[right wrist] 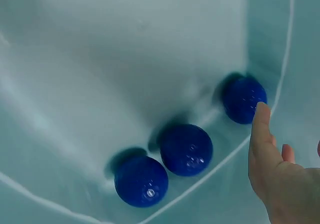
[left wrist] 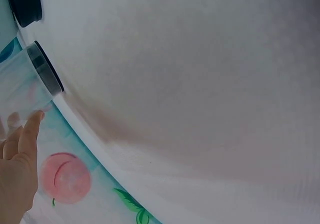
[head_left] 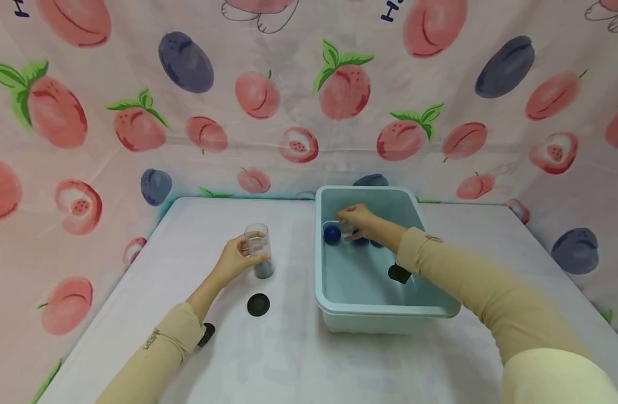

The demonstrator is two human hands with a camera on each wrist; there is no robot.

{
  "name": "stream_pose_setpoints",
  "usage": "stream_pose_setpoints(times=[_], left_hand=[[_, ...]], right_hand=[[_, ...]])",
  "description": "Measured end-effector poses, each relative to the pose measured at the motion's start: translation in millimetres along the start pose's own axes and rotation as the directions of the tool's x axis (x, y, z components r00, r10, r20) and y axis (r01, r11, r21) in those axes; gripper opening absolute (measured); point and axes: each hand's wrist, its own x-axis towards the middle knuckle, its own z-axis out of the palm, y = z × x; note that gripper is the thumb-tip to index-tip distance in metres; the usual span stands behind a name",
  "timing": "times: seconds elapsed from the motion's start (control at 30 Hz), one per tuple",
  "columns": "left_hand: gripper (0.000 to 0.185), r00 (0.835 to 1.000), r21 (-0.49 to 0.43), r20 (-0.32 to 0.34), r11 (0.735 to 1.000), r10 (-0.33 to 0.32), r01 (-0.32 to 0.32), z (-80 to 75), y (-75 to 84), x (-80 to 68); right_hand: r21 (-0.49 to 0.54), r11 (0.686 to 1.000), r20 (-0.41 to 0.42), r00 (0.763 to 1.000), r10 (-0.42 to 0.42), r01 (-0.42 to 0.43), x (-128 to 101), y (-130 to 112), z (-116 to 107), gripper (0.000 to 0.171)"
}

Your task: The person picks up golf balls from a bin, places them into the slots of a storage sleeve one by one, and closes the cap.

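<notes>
My left hand (head_left: 240, 255) grips a clear cup (head_left: 259, 249) with a dark base, upright on the white table. In the left wrist view the cup (left wrist: 30, 81) lies against my fingers (left wrist: 22, 149). My right hand (head_left: 353, 217) reaches into a light blue tub (head_left: 384, 308), fingers extended over three dark blue balls at its far left corner. The nearest ball (head_left: 332, 234) lies just below my fingertips. In the right wrist view the balls (right wrist: 186, 149) lie in a row along the tub wall, and one fingertip (right wrist: 261, 115) is at the edge of the end ball (right wrist: 244, 100). That hand holds nothing.
A black round lid (head_left: 258, 304) lies on the table (head_left: 288, 359) in front of the cup, also seen as the lid (left wrist: 25, 4) from the left wrist. A fruit-print cloth (head_left: 309, 101) walls in the back and sides.
</notes>
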Motion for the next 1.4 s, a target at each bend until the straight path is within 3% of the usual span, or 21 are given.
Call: stream_pose_setpoints(times=[0.2,0.43,0.67,0.77,0.93,1.03,1.13,1.2,1.33,1.4], left_hand=[[0.051,1.0,0.008,-0.017,1.0,-0.002,0.002,-0.7,-1.0,-0.2],[0.05,1.0,-0.007,-0.006,1.0,-0.002,0.002,2.5,-2.9,3.4],[0.051,1.0,-0.002,-0.011,1.0,0.002,-0.002,2.6,-1.1,2.5],[0.053,1.0,-0.003,-0.009,1.0,-0.006,0.006,2.2,-1.6,2.7],[0.053,1.0,0.014,-0.014,1.0,-0.021,0.022,1.7,-4.3,3.2],[0.052,1.0,0.02,-0.021,1.0,-0.02,0.02,2.0,-4.9,3.0],[0.053,1.0,0.013,-0.018,1.0,-0.014,0.014,2.4,-4.9,2.6],[0.053,1.0,0.01,-0.016,1.0,-0.01,0.01,2.6,-4.8,2.4],[0.052,1.0,0.008,-0.016,1.0,-0.008,0.008,2.7,-4.5,2.6],[0.052,1.0,0.007,-0.02,1.0,-0.012,0.013,2.8,-4.2,2.9]], right_hand=[[0.016,1.0,0.01,1.0,0.007,-0.007,6,3,6,0.05],[0.007,0.999,-0.033,0.999,0.042,-0.042,21,14,9,0.056],[0.004,0.999,-0.041,0.998,0.053,-0.053,125,71,-16,0.071],[0.026,0.996,-0.04,0.995,0.092,-0.091,145,82,-18,0.069],[0.032,0.99,-0.061,0.988,0.141,-0.139,132,73,-9,0.069],[0.005,0.989,-0.074,0.986,0.149,-0.149,93,52,2,0.064],[0.001,0.984,-0.07,0.982,0.177,-0.177,70,40,9,0.062],[0.003,0.983,-0.052,0.982,0.183,-0.183,78,46,7,0.067],[0.005,0.986,-0.011,0.986,0.167,-0.167,136,81,-5,0.075],[-0.01,0.988,-0.019,0.988,0.155,-0.155,157,92,-6,0.069]])
